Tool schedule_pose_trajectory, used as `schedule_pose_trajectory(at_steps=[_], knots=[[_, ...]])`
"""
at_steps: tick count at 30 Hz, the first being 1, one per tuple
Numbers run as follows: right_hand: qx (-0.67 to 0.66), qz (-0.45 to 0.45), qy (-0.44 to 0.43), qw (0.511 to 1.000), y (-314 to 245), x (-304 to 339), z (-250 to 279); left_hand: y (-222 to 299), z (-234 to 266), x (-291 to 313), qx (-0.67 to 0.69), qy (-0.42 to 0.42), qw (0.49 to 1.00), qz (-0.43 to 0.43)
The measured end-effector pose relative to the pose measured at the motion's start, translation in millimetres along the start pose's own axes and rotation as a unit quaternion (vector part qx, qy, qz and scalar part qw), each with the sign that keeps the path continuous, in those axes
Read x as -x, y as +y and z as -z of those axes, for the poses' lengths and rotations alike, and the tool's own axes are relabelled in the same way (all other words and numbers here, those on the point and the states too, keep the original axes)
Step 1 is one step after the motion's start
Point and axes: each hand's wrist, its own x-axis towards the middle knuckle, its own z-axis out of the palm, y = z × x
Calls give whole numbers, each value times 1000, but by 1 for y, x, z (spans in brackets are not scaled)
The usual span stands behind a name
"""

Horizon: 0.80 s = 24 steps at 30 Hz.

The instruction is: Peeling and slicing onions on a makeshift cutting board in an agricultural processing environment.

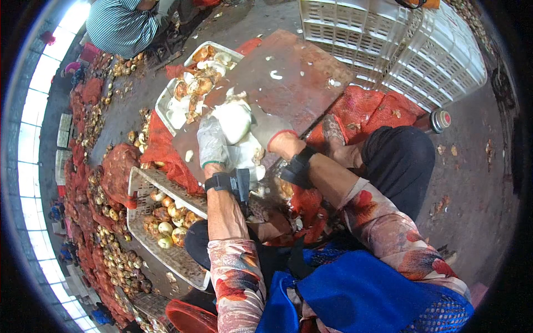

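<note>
My left hand point(212, 143), in a whitish glove, curls against the left side of a large white peeled onion point(234, 122) on a wet brown board point(288, 83). To the onion's right is my right hand point(269, 131), gloved with a red cuff. Its fingers are blurred, and whatever they may hold cannot be made out. White onion layers point(248, 152) lie between my hands. Against the board's far left edge stands a white crate point(164, 102) with peeled onions and brown skins.
A second white crate point(166, 255), holding unpeeled onions point(172, 219), stands by my left leg. Large white crates point(383, 44) rise beyond the board. Red mesh sacks point(372, 114) lie at right, near a flask point(438, 120). Another person point(122, 28) sits at far left.
</note>
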Motion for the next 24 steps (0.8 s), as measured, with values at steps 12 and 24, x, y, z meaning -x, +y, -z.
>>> schedule_pose_trajectory(at_steps=[12, 24], knots=[[-21, 88, 7, 996, 2, -20, 47, -1, 14, 20, 232, -18, 967, 106], [206, 264, -69, 940, -12, -69, 41, -56, 30, -21, 78, -72, 994, -14]])
